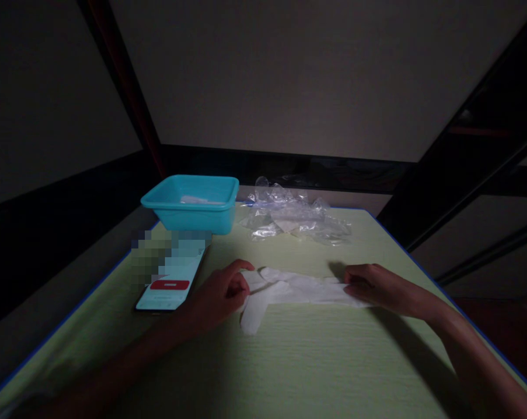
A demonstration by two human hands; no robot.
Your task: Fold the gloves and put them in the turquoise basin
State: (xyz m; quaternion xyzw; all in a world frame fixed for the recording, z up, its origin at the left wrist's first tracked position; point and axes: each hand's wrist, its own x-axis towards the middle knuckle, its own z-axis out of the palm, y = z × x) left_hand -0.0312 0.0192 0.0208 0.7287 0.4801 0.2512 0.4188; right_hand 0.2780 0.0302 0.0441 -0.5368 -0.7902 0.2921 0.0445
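Observation:
A white disposable glove [289,289] lies flat on the pale green table [315,361], stretched left to right. My left hand [219,294] pinches its finger end with curled fingers. At the cuff end, my right hand [372,285] presses down with its fingers closed on the edge. Both forearms rest low over the table.
A phone [171,279] with a lit screen and a red button lies left of my left hand. Behind it stands a turquoise plastic tub [193,203] with something white inside. Crumpled clear plastic wrapping [293,218] sits at the back. The table has blue edges; dark frame bars surround it.

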